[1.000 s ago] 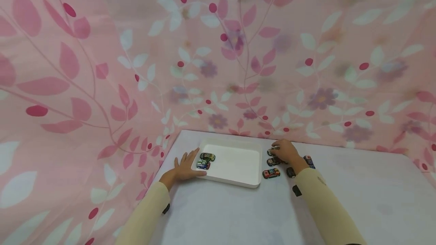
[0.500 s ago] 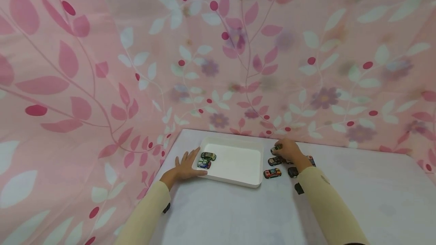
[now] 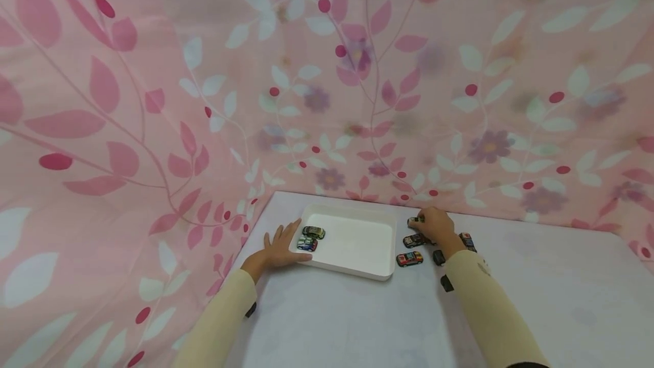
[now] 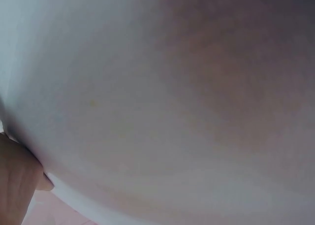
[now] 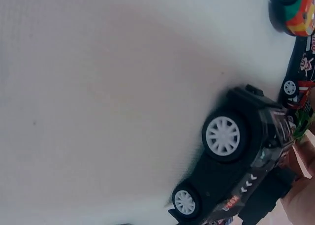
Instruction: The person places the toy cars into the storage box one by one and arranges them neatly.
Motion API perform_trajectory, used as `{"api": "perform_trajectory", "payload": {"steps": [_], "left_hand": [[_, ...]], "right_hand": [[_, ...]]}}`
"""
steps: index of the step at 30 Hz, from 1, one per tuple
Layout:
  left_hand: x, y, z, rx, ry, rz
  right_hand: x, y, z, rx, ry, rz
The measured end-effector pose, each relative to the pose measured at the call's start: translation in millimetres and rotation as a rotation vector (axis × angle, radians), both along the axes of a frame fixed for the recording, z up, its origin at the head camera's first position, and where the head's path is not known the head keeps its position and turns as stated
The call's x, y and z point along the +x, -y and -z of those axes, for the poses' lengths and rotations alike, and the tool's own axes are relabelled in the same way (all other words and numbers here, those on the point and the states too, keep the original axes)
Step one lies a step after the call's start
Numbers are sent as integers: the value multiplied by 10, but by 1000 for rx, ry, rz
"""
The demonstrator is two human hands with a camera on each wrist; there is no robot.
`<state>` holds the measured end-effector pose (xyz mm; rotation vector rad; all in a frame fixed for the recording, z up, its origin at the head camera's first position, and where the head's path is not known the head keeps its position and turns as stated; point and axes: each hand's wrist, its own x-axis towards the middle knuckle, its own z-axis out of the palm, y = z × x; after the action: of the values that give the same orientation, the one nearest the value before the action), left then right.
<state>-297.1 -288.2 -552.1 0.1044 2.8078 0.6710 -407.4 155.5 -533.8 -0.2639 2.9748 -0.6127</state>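
In the head view, my left hand (image 3: 278, 250) lies at the left end of a white tray (image 3: 352, 246). Its fingers are spread along the side, with the thumb at the front rim. Two toy cars, a yellow-green one (image 3: 314, 232) and a blue-and-green one (image 3: 307, 243), sit in the tray near that hand. Right of the tray, my right hand (image 3: 437, 229) pinches a small toy car (image 3: 414, 221), mostly hidden by the fingers. The right wrist view shows a green toy car (image 5: 301, 120) at the fingertips.
Loose toy cars surround my right hand: a red one (image 3: 410, 258), a dark patterned one (image 3: 413, 241) and a blue-and-orange one (image 3: 467, 241). A black toy car (image 5: 241, 156) looms large in the right wrist view. Floral cloth (image 3: 327, 101) hangs behind the white tabletop (image 3: 357, 322).
My right hand has shifted slightly right and away from me, with the small toy car moving along at its fingertips. My left hand and the tray keep their places.
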Motion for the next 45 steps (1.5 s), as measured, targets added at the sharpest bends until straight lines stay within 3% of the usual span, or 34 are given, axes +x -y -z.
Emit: {"api": "perform_trajectory", "payload": {"steps": [5, 10, 15, 21, 26, 30, 37, 42, 45], "left_hand": [[-32, 40, 37, -12, -3, 7], [2, 34, 1, 6, -2, 9], [30, 18, -13, 14, -9, 13], [84, 54, -6, 6, 13, -16], [45, 26, -59, 31, -5, 2], [6, 2, -26, 9, 1, 15], [15, -46, 14, -1, 33, 21], [28, -89, -20, -5, 25, 8], [25, -104, -22, -10, 21, 6]], "right_hand": [[-22, 25, -39, 30, 11, -35], [-28, 24, -27, 86, 9, -87], [-34, 68, -63, 94, -109, -87], [-10, 397, -316, -21, -244, -109], [14, 699, -458, -197, -308, -110], [84, 943, -497, -255, -267, -190], [192, 1341, -439, -227, -171, -339], [227, 1563, -313, -155, -76, -447], [239, 1658, -219, -96, -52, -438]]}}
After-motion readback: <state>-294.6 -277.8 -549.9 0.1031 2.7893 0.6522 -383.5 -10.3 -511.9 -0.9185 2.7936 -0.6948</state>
